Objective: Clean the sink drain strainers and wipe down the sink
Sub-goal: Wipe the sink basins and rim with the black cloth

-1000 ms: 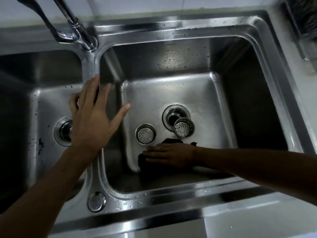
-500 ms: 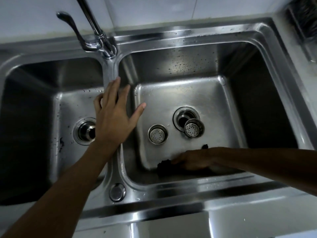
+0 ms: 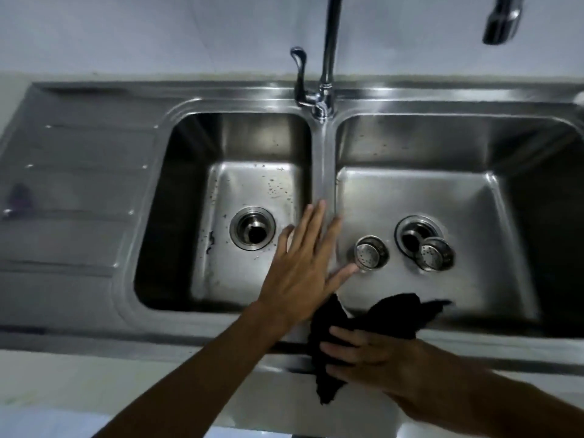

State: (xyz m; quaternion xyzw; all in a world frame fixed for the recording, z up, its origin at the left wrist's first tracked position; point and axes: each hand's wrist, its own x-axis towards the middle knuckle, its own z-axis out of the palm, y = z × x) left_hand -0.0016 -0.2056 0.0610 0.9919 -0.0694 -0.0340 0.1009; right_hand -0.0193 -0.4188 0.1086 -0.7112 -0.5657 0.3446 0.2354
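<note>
Halfway over front rim point(image 3: 158, 339), black cloth point(image 3: 396, 314)

The right grip point(image 3: 363, 352) covers the middle of the crumpled black cloth point(image 3: 398, 314). Well above the left grip point(image 3: 303, 279), the tall chrome tap point(image 3: 330, 42) is cut by the top edge. Far left of that grip, a blurred purple smudge point(image 3: 20, 197) is unreadable.

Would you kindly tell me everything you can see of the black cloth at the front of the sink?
The black cloth looks like soft, matte fabric with no visible pattern. It lies bunched across the front rim of the right basin, one end reaching into the basin, the other hanging down the sink's front edge. The right hand rests on its middle with fairly straight fingers. Whether it is wet cannot be told.
</note>
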